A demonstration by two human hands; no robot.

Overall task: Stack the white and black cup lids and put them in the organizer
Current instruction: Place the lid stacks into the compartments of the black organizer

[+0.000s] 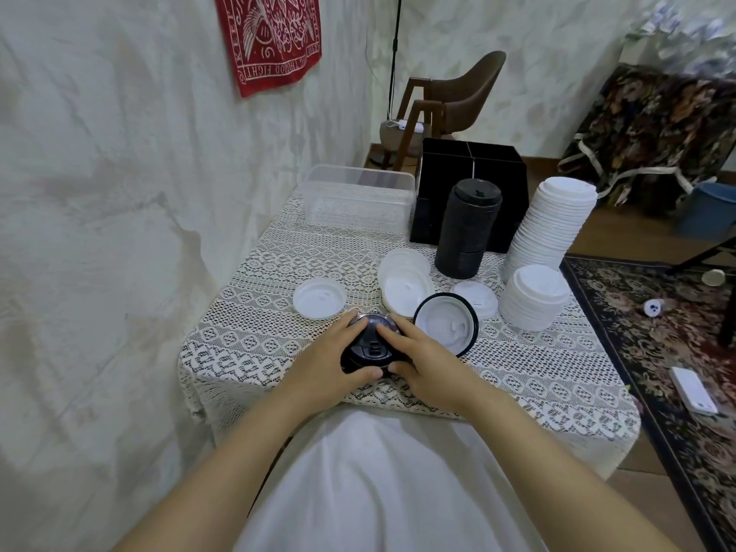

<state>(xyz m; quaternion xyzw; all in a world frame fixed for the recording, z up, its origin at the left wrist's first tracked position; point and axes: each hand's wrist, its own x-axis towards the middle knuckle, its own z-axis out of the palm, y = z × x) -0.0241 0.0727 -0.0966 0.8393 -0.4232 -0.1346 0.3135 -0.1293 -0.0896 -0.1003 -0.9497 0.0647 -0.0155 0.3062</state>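
left hand, right hand, gripping black lids

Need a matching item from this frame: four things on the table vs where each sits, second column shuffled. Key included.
Things
1. tall black lid stack
2. clear bin
3. tall white lid stack
4. small black lid stack

Places
A. far left of the table, beside the black organizer
B. near edge, gripped between the left hand and right hand
C. at the table's right edge
D. directly in front of the organizer

Pairs: 1-D, 2-A, 3-C, 4-B
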